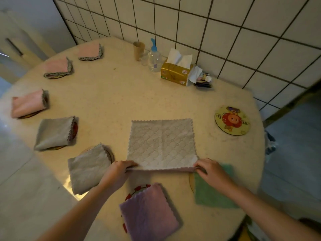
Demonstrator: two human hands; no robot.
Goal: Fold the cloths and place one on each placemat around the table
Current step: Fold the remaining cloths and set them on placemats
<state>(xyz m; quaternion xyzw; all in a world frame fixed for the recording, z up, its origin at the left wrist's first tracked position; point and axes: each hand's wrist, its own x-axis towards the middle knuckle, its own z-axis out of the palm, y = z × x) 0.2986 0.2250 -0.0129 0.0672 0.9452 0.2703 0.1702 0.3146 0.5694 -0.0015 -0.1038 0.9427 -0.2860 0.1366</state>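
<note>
A grey quilted cloth (162, 144) lies spread flat in the middle of the round table (121, 94). My left hand (118, 173) pinches its near left corner and my right hand (211, 170) pinches its near right corner, lifting the near edge slightly. Folded cloths rest on round placemats around the table: three pink (28, 103) (58, 67) (91, 51), two grey (54, 133) (87, 168), one purple (150, 212) and one green (212, 190). One round cartoon placemat (232, 120) at the right has nothing on it.
Against the tiled wall (225, 32) stand a paper cup (138, 49), a clear pump bottle (155, 57), a yellow tissue pack (176, 71) and small clutter (202, 80). The floor drops away at left and right of the table.
</note>
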